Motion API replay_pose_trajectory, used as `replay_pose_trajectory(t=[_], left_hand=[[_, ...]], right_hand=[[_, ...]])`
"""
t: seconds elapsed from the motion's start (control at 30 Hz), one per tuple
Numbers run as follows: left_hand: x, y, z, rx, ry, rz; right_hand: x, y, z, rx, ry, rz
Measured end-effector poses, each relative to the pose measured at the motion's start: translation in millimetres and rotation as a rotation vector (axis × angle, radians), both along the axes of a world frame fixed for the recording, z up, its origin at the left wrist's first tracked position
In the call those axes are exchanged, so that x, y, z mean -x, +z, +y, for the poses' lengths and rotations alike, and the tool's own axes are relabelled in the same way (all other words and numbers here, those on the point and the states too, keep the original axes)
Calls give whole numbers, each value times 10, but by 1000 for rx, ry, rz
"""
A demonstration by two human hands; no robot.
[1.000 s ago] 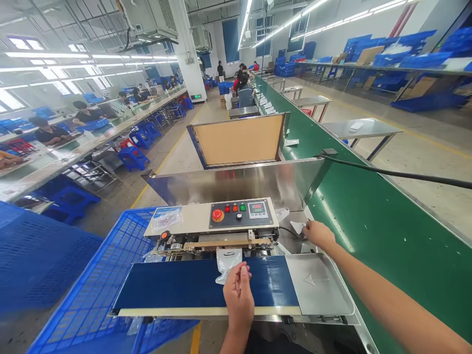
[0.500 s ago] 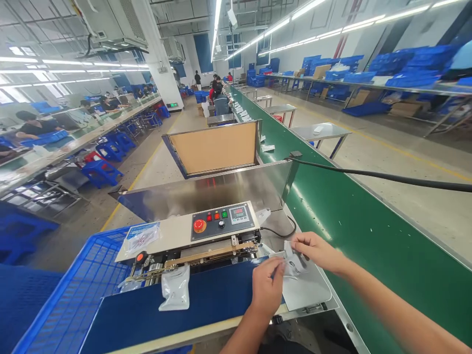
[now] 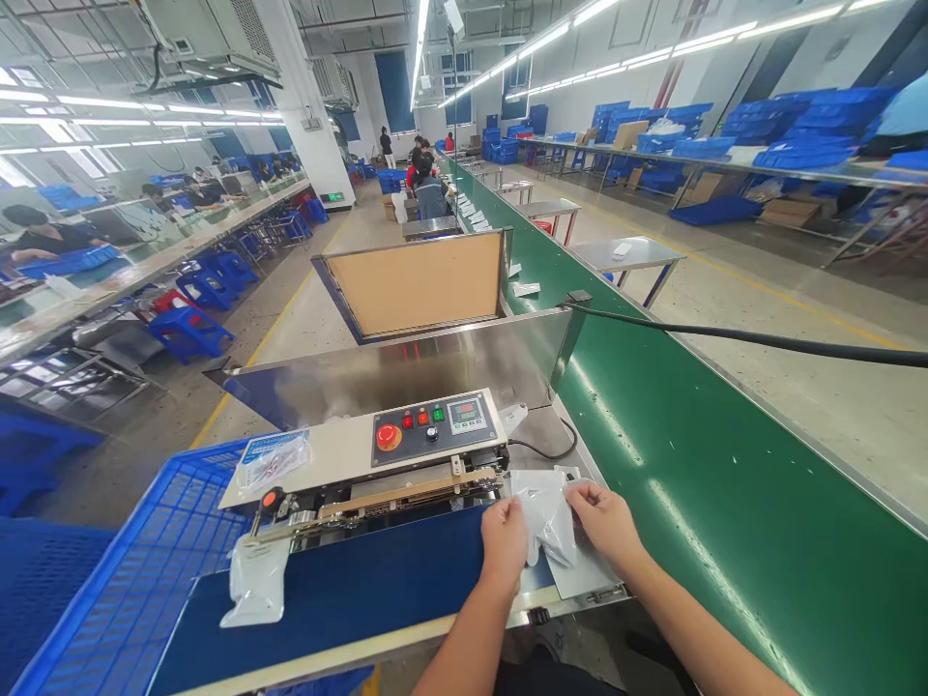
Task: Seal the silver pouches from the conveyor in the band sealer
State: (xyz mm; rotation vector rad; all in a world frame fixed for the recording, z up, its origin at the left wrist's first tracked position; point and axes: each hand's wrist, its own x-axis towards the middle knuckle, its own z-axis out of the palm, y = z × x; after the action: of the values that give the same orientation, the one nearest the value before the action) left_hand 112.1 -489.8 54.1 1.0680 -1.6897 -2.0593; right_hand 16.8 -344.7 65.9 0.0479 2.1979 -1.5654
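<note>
**Factory floor: a white plastic pouch (image 3: 549, 517) held between two hands beside a band sealer (image 3: 340, 459)**

Long workbenches run down the left of the hall, and a green conveyor belt (image 3: 696, 474) passes along the right of the machine. A blue plastic basket (image 3: 123, 570) sits at the sealer's left end, where a second filled pouch (image 3: 259, 585) hangs from the sealing band over the blue conveyor belt (image 3: 369, 570).

The first pouch is at the opposite end, above the steel plate (image 3: 584, 577) and the near edge of the blue belt. Its upper left corner is close to the sealer's end; whether they touch, I cannot tell. The left hand (image 3: 506, 543) has its fingers curled and pinching the pouch's left edge near the top. The right hand (image 3: 603, 520) pinches the upper right corner between thumb and fingers.

The pouch looks light, soft and rather slick, with creased film and its contents probably sagging low. The top corners seem the best hold: pulling them gently apart should keep the upper edge flat, while gripping the middle would likely wrinkle it.
</note>
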Motion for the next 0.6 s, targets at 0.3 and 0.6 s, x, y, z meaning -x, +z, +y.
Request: replay_pose_trajectory(t=[0.3,0.6], left_hand=[[-182,-82,-288,-138,176,29],[-941,-1,-669,133,588,-42]], right_hand=[[-38,-77,-562,93,92,-110],[932,-53,-401,-486,351,181]])
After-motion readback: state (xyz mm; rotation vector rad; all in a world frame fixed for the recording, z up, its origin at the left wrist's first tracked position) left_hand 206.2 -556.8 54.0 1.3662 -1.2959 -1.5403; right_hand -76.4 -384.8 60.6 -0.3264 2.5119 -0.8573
